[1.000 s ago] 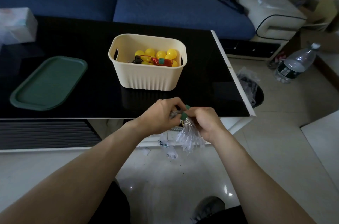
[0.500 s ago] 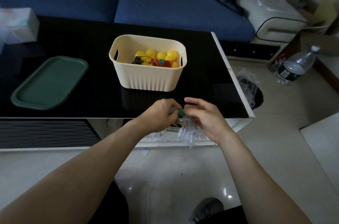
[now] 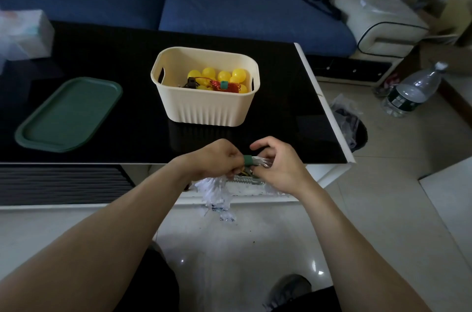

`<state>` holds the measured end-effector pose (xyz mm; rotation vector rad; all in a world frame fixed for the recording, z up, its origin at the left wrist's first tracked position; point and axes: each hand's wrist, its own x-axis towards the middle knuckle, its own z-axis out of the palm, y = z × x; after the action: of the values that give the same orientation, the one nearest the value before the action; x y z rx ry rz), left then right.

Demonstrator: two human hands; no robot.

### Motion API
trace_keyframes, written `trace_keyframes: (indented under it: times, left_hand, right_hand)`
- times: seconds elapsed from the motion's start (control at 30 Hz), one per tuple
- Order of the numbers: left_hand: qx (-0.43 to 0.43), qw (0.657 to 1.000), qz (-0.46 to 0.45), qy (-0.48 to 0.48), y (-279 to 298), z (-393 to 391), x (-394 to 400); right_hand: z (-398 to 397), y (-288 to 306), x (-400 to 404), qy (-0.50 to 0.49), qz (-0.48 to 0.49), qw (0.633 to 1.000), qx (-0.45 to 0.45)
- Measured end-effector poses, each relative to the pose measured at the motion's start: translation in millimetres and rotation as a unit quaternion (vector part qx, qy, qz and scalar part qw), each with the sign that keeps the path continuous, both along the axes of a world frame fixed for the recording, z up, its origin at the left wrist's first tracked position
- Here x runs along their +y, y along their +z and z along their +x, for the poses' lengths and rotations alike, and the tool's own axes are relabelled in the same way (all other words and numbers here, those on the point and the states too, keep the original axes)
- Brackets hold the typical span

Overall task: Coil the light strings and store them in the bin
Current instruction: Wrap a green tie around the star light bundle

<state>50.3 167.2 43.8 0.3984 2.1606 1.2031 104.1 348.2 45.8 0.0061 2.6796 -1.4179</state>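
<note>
Light string [image 3: 215, 190], clear, held at black table [image 3: 281, 112] edge before blue sofa [image 3: 229, 10]; left hand [image 3: 217, 158] and right hand [image 3: 278, 166] curl round its green band [image 3: 247, 160].

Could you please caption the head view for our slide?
Both hands hold a green-tied clear light string before the cream bin.

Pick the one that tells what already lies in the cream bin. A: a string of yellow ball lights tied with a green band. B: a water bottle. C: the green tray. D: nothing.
A: yellow ball lights with red wire and a green band show inside the cream bin.
</note>
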Motion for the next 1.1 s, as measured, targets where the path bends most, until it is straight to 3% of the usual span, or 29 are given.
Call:
trace_keyframes:
  times: [0.1, 0.2, 0.3, 0.4, 0.57, 0.67, 0.87, 1.0, 1.1]
  left_hand:
    - [0.011, 0.999, -0.026, -0.018, 2, 0, -1]
    - [0.006, 0.998, -0.056, -0.035, 0, 1, -4]
    - [-0.022, 0.996, -0.065, -0.057, -2, 3, -7]
    - [-0.086, 0.995, -0.025, -0.038, 2, 2, -6]
    - [-0.234, 0.965, 0.116, 0.034, 6, -1, -8]
    - [-0.264, 0.955, 0.133, 0.027, 6, -1, -9]
    - [-0.249, 0.961, 0.117, 0.036, 3, -1, -12]
    - [-0.162, 0.983, 0.084, 0.008, 8, 2, -10]
    - [-0.115, 0.991, 0.07, 0.022, 10, 8, -3]
  right_hand:
    - [0, 0, 2, 0.017, -0.009, 1.0, -0.02]
    - [-2, -1, 6, 0.061, 0.005, 0.993, -0.097]
    - [3, -3, 5, 0.121, 0.094, 0.98, -0.126]
    - [9, -5, -7, 0.106, 0.15, 0.983, -0.016]
    - [3, -5, -6, 0.052, 0.104, 0.981, 0.157]
    - [4, -6, -6, 0.065, 0.112, 0.968, 0.215]
    - [7, 0, -9, 0.092, 0.102, 0.973, 0.186]
    - [5, 0, -9, 0.057, 0.1, 0.976, 0.188]
    - [2, -4, -9, 0.013, 0.089, 0.986, 0.137]
